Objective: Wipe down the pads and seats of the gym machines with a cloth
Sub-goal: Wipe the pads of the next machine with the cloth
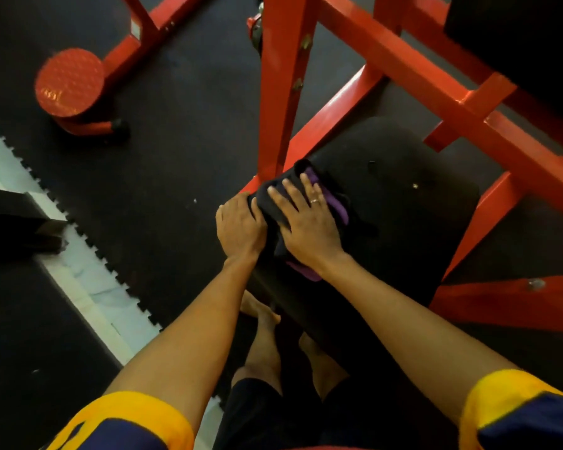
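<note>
A black padded seat [400, 222] of a red-framed gym machine lies in front of me. A dark cloth with purple edging [330, 203] is bunched on the seat's left side. My right hand [306, 222] lies flat on the cloth with fingers spread, pressing it onto the pad. My left hand [239, 227] sits at the seat's left edge, its fingers curled over the edge of the cloth and pad. Part of the cloth is hidden under both hands.
The red machine frame [283, 92] rises just behind the cloth, with more red beams [468, 102] crossing to the right. A round red footplate [69, 82] stands at the far left on black rubber flooring. A pale strip of floor [88, 287] runs diagonally. My bare feet [264, 313] stand beside the seat.
</note>
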